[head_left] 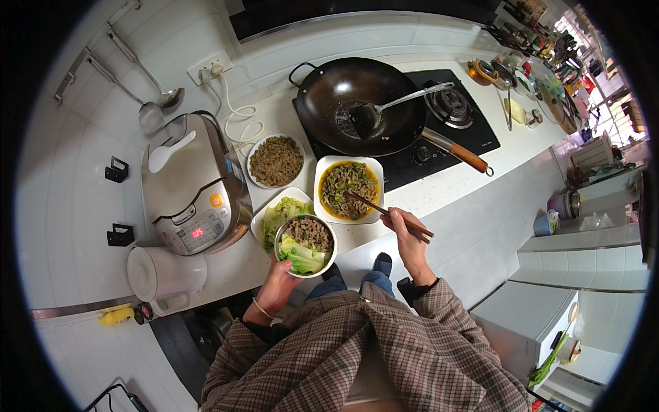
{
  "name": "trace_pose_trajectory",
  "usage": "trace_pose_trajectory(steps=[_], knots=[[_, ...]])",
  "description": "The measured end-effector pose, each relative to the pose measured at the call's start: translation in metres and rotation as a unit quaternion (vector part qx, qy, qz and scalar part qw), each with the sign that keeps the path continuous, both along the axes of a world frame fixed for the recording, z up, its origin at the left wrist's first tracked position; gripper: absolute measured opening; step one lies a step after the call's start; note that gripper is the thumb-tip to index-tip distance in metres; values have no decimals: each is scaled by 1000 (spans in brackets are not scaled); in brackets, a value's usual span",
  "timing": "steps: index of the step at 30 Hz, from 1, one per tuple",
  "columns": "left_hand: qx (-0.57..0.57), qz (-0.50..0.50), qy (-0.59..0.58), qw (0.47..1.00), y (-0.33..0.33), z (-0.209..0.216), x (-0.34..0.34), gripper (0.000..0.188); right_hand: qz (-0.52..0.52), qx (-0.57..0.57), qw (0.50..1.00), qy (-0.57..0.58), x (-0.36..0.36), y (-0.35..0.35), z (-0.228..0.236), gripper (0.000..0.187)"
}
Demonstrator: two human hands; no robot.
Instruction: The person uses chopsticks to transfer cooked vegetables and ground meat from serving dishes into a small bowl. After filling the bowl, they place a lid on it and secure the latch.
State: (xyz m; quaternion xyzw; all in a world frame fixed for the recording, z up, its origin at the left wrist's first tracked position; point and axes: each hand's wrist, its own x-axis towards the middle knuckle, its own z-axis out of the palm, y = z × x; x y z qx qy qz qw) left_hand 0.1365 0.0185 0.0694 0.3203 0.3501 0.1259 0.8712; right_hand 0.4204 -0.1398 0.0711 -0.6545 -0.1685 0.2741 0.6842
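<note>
My left hand [276, 287] grips a round bowl [333, 253] by its near left side. In it lie brownish rice mixed with bits [309, 234] and pale green lettuce leaves [302, 257]. Wooden chopsticks [405, 222] are pinched in my right hand [409, 244]. Their tips dip into a chopped meat and green vegetable dish [347, 185] with orange oil, served in a square white dish [322, 211]. Partly behind the bowl is a white plate [258, 226] of cooked lettuce [281, 214]. A round plate of brown minced food [276, 161] sits farther back.
A wok [329, 89] with a ladle [367, 118] in it rests on the black stove [473, 141], its wooden handle [467, 156] jutting toward me. At left stand a rice cooker [185, 178] and a white lidded jug [154, 275]. Two utensils [168, 97] hang on the wall.
</note>
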Motion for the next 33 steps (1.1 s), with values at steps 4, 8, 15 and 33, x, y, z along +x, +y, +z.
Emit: trace_pose_trajectory(steps=[4,8,15,33], knots=[[2,3,-4,1000,1,1,1,70,-42,32,997,57,-2,11,-12,33],[3,-5,-2,1000,1,3,1,71,-59,21,995,81,-6,16,-24,35],[10,-9,-4,1000,1,11,4,72,-15,15,999,40,-9,17,-30,31],[-8,-5,-8,1000,5,-5,13,68,-40,56,997,24,-2,-14,14,33]])
